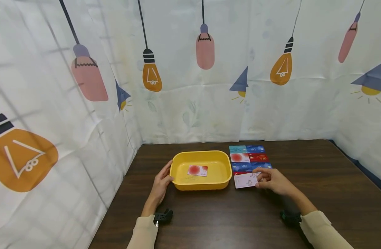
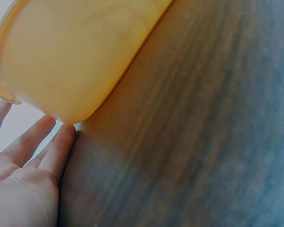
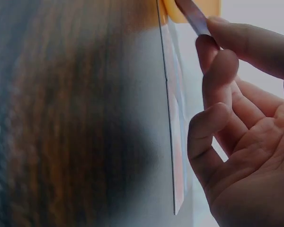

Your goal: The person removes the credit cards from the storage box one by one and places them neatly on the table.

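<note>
A yellow plastic tub [image 1: 178, 162] stands on the dark wooden table [image 1: 209, 214] with a white card bearing a red disc [image 1: 197, 170] lying inside. My left hand [image 1: 162, 180] rests on the tub's left outer wall with straight fingers; the left wrist view shows the fingertips [image 2: 61, 137] touching the tub [image 2: 71, 52]. To the tub's right, several cards [image 1: 247, 157] lie in a two-column grid. My right hand [image 1: 261, 178] pinches the right edge of a pale pink card [image 1: 244, 181] at the grid's near end. In the right wrist view, thumb and fingertip [image 3: 210, 45] hold a card's edge [image 3: 191, 14].
Curtains printed with light bulbs [image 1: 206, 86] close off the table at the back and on both sides. A wrist-worn camera [image 1: 163, 217] sits on each forearm. Bare tabletop [image 1: 317, 166] stretches to the right of the cards and along the near edge.
</note>
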Tool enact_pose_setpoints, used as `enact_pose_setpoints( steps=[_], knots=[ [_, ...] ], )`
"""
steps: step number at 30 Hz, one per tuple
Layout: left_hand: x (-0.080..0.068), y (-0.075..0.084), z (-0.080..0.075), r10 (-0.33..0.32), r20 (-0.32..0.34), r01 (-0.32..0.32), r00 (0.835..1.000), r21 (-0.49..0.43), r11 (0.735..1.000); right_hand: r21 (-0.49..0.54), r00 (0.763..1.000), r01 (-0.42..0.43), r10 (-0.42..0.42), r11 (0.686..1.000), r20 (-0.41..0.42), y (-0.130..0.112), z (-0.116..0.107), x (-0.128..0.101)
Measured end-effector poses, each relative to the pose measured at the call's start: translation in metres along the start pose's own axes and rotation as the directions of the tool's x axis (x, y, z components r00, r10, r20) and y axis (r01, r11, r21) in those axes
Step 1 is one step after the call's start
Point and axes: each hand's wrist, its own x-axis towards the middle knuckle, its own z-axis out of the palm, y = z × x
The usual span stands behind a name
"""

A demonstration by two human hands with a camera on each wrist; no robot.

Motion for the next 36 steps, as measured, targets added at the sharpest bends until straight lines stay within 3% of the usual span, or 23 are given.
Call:
enact_pose_setpoints(
  steps=[6, 26, 36],
  knots=[
    [-0.0002, 0.0005, -0.0003, -0.005, -0.002, 0.005, 1.0, 0.002, 1.0, -0.017, 0.997, 0.017, -0.015, 1.0, 0.076, 0.0015, 0.0013, 0.0003],
    [0.0008, 0.0017, 0.0007, -0.019, -0.01, 0.019, 1.0, 0.008, 1.0, -0.045, 0.991, 0.008, -0.002, 0.999, 0.136, 0.0011, -0.0013, -0.0023],
    [0.002, -0.0014, 0.0, -0.014, -0.021, 0.014, 1.0, 0.006, 1.0, -0.086, 0.981, 0.05, -0.033, 0.995, 0.191, 0.0044, -0.0033, -0.0041]
  ],
)
